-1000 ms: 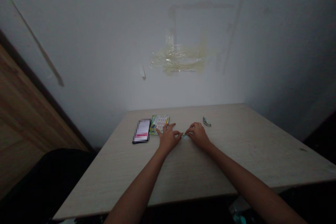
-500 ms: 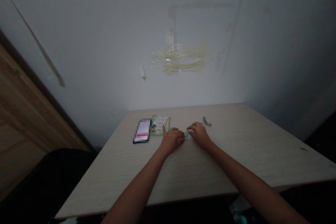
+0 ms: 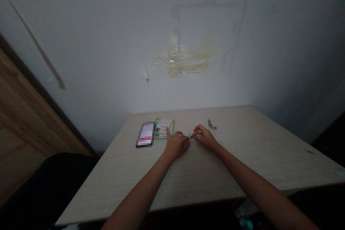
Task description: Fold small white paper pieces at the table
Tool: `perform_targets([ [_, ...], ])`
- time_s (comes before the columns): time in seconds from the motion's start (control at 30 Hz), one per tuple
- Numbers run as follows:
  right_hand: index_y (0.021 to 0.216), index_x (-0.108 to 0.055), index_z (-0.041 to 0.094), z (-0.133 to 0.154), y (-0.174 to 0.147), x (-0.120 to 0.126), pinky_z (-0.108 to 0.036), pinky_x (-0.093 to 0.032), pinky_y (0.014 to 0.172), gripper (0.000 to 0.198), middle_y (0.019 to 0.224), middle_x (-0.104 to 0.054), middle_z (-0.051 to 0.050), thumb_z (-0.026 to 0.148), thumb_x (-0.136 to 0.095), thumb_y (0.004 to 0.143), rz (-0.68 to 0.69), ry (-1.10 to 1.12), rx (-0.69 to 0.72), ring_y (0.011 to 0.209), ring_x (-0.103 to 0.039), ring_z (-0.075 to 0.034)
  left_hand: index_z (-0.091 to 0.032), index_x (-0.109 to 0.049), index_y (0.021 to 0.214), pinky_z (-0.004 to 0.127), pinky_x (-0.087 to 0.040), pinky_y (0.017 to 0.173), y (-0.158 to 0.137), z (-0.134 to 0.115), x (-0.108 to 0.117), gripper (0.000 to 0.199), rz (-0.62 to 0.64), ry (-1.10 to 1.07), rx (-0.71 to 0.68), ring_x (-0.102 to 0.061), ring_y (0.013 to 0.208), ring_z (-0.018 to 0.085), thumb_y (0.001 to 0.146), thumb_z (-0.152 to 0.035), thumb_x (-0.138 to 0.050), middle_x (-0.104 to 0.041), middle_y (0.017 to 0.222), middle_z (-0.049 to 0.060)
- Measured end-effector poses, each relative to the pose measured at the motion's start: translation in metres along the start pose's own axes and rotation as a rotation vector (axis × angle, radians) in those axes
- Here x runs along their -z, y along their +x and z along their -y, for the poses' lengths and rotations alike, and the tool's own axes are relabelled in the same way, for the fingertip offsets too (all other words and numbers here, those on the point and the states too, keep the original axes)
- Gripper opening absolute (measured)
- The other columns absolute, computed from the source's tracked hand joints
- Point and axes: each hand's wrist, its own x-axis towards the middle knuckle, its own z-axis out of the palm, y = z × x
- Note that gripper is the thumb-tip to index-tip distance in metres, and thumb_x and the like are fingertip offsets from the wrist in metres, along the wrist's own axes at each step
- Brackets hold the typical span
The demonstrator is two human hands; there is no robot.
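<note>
A small crumpled green-and-white packet piece lies on the table between my two hands. My left hand rests on the tabletop with its thumb spread away and its other fingertips touching the left edge of the piece. From the other side, my right hand pinches the piece between thumb and fingers. Beyond my left thumb lie flat green-and-white printed packets, apparently stacked. Another crumpled green-and-white piece sits behind my right hand. What is printed on them is too small to read.
A phone with a blurred, lit screen lies left of the packets. The pale wooden table meets a white wall with yellowed tape on it. Something dark stands beside the table's left edge, near a wooden panel.
My right hand's fingers have drawn closer together on the small piece, and its shape looks more bunched up. My left hand has barely moved. The packets and phone lie as before.
</note>
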Motion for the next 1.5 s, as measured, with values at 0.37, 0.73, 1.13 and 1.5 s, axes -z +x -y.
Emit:
perform_targets([
  [0.37, 0.088, -0.053, 0.022, 0.005, 0.001, -0.002, -0.032, -0.043, 0.086, 0.017, 0.082, -0.074, -0.001, 0.019, -0.062, 0.074, -0.037, -0.178, -0.018, 0.090, -0.066, -0.020, -0.035, -0.068, 0.110, 0.070, 0.012, 0.110, -0.002, -0.004, 0.004, 0.025, 0.013, 0.001, -0.013, -0.054, 0.118, 0.026, 0.090, -0.033, -0.053, -0.074, 0.101, 0.001],
  [0.73, 0.089, -0.056, 0.021, 0.006, 0.008, -0.008, -0.030, -0.040, 0.082, 0.016, 0.082, -0.073, -0.002, 0.024, -0.067, 0.077, -0.109, -0.347, -0.023, 0.091, -0.063, -0.021, -0.038, -0.068, 0.110, 0.070, 0.011, 0.110, -0.001, 0.000, 0.002, 0.027, 0.034, -0.020, -0.012, -0.052, 0.122, 0.026, 0.089, -0.033, -0.053, -0.074, 0.104, -0.001],
  [1.13, 0.089, -0.056, 0.022, 0.005, 0.013, -0.013, -0.031, -0.041, 0.081, 0.016, 0.082, -0.073, -0.002, 0.025, -0.067, 0.078, -0.150, -0.354, -0.061, 0.091, -0.063, -0.021, -0.039, -0.067, 0.113, 0.072, 0.010, 0.109, -0.002, 0.001, 0.001, 0.027, 0.044, -0.040, 0.016, -0.052, 0.122, 0.026, 0.090, -0.036, -0.052, -0.073, 0.108, 0.000],
  [1.5, 0.088, -0.050, 0.022, -0.016, 0.016, -0.014, -0.032, -0.048, 0.080, 0.017, 0.085, -0.073, -0.002, 0.029, -0.062, 0.078, -0.173, 0.053, -0.116, 0.085, -0.069, -0.019, -0.038, -0.067, 0.113, 0.072, 0.010, 0.109, -0.002, 0.000, -0.002, 0.028, 0.004, -0.019, 0.023, -0.051, 0.122, 0.027, 0.090, -0.038, -0.052, -0.073, 0.106, 0.001],
])
